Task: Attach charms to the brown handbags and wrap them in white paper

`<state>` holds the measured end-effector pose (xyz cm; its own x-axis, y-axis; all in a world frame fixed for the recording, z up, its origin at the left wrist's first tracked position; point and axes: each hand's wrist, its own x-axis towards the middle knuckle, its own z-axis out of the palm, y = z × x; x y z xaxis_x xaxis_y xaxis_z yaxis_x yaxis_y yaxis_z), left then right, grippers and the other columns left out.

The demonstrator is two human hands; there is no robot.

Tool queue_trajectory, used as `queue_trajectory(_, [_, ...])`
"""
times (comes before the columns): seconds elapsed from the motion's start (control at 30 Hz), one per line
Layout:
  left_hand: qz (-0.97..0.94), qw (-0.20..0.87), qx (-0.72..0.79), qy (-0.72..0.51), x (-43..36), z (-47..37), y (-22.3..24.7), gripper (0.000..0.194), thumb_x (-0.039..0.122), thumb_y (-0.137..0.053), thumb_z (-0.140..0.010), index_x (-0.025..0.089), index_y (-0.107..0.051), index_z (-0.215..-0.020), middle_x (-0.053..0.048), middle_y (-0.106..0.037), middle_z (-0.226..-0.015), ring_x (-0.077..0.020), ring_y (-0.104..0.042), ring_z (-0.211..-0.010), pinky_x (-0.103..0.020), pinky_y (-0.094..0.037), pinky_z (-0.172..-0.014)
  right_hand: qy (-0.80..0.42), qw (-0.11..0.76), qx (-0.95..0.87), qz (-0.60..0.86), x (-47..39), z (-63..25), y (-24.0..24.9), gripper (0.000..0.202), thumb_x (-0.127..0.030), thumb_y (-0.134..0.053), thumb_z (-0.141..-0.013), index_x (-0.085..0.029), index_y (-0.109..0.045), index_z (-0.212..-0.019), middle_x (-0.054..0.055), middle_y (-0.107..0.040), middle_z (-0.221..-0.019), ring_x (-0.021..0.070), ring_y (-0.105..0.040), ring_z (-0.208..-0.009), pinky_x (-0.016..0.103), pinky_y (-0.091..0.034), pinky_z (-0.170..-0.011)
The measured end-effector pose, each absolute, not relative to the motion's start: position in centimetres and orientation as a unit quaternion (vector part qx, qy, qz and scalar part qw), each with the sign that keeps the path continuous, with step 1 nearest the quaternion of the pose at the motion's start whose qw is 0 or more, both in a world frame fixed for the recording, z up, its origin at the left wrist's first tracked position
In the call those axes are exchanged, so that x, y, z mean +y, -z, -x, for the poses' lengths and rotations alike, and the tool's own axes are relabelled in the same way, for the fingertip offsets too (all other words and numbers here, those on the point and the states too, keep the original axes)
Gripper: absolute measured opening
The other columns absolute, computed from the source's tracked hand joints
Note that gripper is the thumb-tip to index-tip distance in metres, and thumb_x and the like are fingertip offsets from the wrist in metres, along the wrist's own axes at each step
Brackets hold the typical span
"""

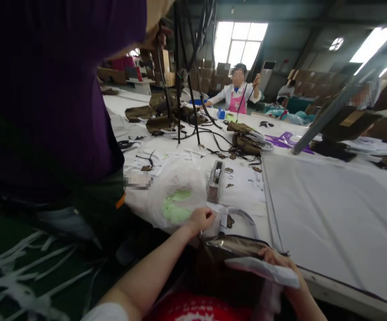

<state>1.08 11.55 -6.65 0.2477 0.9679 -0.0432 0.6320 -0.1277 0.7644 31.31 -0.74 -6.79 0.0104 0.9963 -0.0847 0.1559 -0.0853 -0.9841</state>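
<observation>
A dark brown handbag [213, 267] leans against the table edge in front of me, its top opening facing up. One handle [251, 223], wrapped in pale material, arches over the table; a second white-wrapped strip [263, 269] lies across the near side. My right hand [278, 263] is closed on the bag's right rim and this strip. Over the bag's left end, my left hand [201, 219] is closed in a pinch; what its fingers hold is hidden. A white tag [224, 220] and a brown patterned charm [230, 221] are beside the handle.
A tape dispenser [215, 182] stands beyond my left hand, beside a clear plastic bag [160, 196] with green pieces inside. Black straps [193, 107] hang over the table near more brown bags [247, 138]. A person in purple [46, 89] stands close at left; others work across the table.
</observation>
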Motion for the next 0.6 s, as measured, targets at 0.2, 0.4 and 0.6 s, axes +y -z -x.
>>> queue_trajectory(0.2, [-0.720, 0.359, 0.541, -0.246, 11.5, -0.7, 7.1, 0.028, 0.036, -0.053, -0.085, 0.016, -0.067, -0.073, -0.001, -0.065, -0.065, -0.0146, -0.054, -0.065, -0.025, -0.037, -0.063, -0.497, 0.447, -0.526, 0.526, -1.2, -30.3, 4.7, 0.042, -0.054, -0.060, -0.081, -0.022, -0.063, -0.054, 0.006, -0.064, -0.064, 0.0279, -0.062, -0.086, 0.047, -0.029, -0.110])
queue_trajectory(0.4, [-0.729, 0.345, 0.531, -0.260, 11.7, -0.6, 7.0, 0.027, 0.037, -0.053, -0.084, 0.017, -0.067, -0.071, -0.001, -0.064, -0.064, -0.0146, -0.053, -0.063, -0.025, -0.036, -0.062, -0.490, 0.460, -0.530, 0.517, -1.0, -29.9, 4.6, 0.051, -0.059, -0.061, -0.080, -0.022, -0.057, -0.045, 0.006, -0.063, -0.061, 0.0271, -0.063, -0.084, 0.046, -0.035, -0.104])
queue_trajectory(0.6, [-0.729, 0.345, 0.531, -0.258, 11.5, -0.6, 6.9, 0.029, 0.037, -0.051, -0.086, 0.016, -0.068, -0.074, -0.002, -0.067, -0.067, -0.0146, -0.056, -0.066, -0.024, -0.038, -0.063, -0.518, 0.464, -0.526, 0.490, -1.0, -30.4, 4.7, 0.044, -0.053, -0.067, -0.078, -0.023, -0.065, -0.047, 0.006, -0.063, -0.062, 0.0270, -0.062, -0.085, 0.047, -0.036, -0.103])
